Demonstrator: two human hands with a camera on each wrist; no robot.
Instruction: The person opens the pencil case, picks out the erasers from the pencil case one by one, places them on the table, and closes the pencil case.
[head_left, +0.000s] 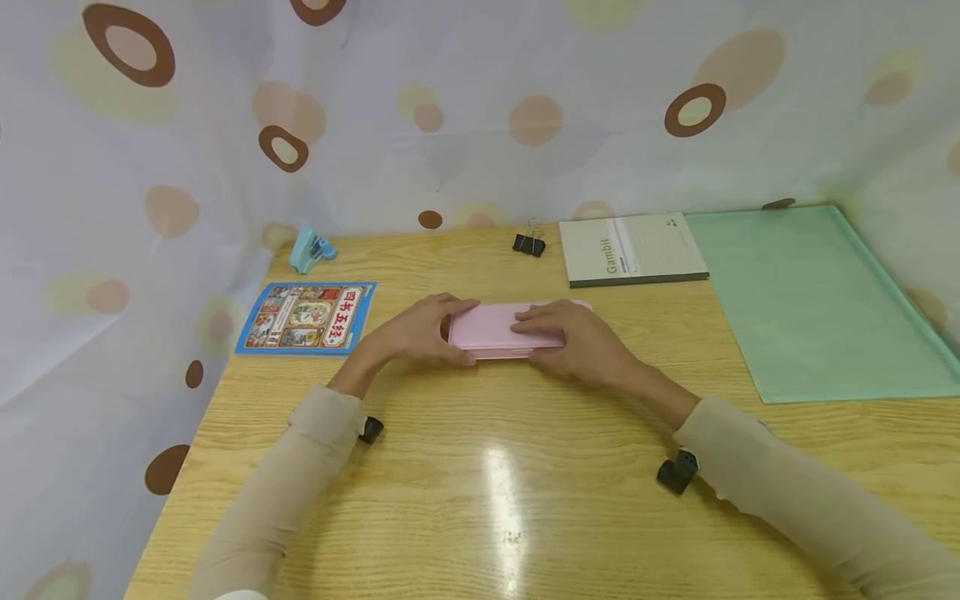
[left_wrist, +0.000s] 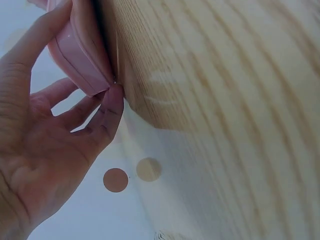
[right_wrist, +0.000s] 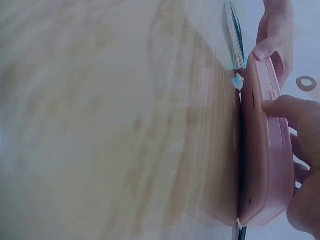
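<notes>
A pink case (head_left: 487, 325) with rounded corners lies flat on the wooden table, its lid down. My left hand (head_left: 420, 332) grips its left end, thumb at the front edge and fingers round the far side. In the left wrist view, fingertips of that hand (left_wrist: 60, 130) touch the case's lower corner. Over the right part, my right hand (head_left: 585, 343) holds the case, fingers across the top and thumb at the front. The right wrist view shows the right thumb (right_wrist: 287, 106) on the front side near a small catch. Contents of the case are hidden.
A blue-edged booklet (head_left: 307, 318) lies left, with a light-blue stapler-like tool (head_left: 306, 250) behind it. A black binder clip (head_left: 529, 244) stands at the back, beside a Gambit notebook (head_left: 637, 248). A green translucent mat (head_left: 832, 308) covers the right side. Patterned cloth (head_left: 480, 117) closes the back.
</notes>
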